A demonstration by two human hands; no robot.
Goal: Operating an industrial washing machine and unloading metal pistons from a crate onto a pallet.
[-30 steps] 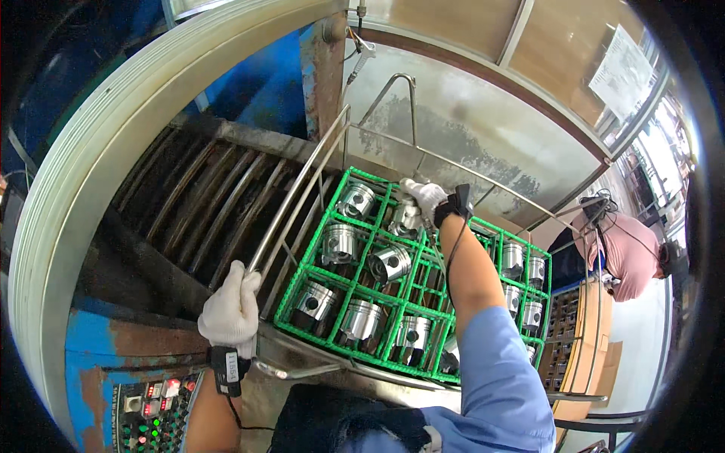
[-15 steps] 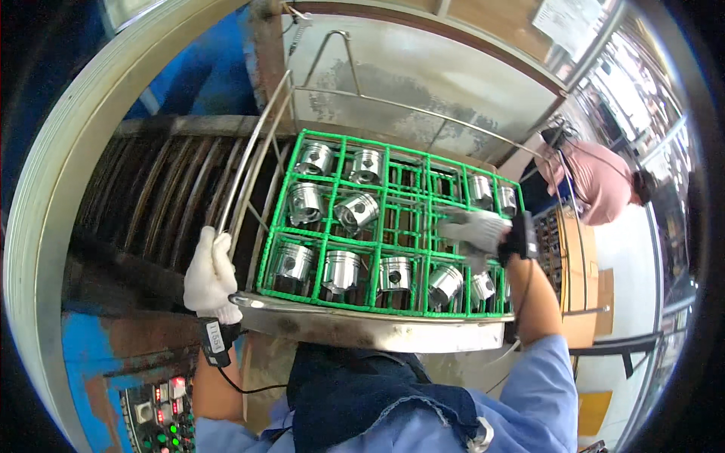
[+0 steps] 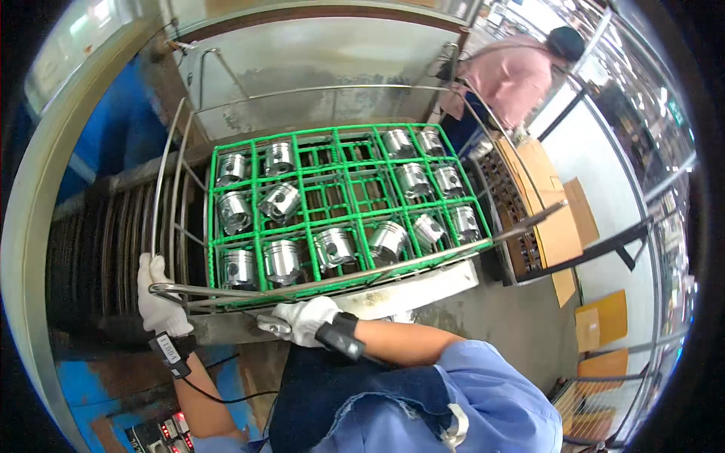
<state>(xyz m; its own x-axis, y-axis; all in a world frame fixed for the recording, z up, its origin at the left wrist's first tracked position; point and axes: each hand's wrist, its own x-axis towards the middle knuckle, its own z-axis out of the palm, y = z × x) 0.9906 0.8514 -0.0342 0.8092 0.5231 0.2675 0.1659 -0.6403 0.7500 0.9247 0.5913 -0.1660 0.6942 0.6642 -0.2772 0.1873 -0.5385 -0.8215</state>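
Observation:
A green-coated wire basket (image 3: 302, 202) sits within a metal rail frame, divided into cells. Silver pistons (image 3: 283, 261) lie in many cells, at varied tilts; several middle cells hold none. My gloved left hand (image 3: 161, 302) is closed around the frame's metal rail (image 3: 168, 289) at the near left corner. Just in front of the basket's near edge is my gloved right hand (image 3: 306, 320), its fingers curled together, greyish at the tips. Whether anything lies in that grip is hidden. The front rail (image 3: 423, 258) slants across the basket's near side.
Dark rollers (image 3: 113, 234) run along the left. A person in pink (image 3: 510, 75) bends over at the far right, near an open cardboard box (image 3: 547, 204) with metal parts. A control panel with lit buttons (image 3: 162, 436) is at lower left.
My right hand has left the basket's right side and come to its near edge. Pistons show in the right middle cells. The view has shifted; the front rail's right end appears higher.

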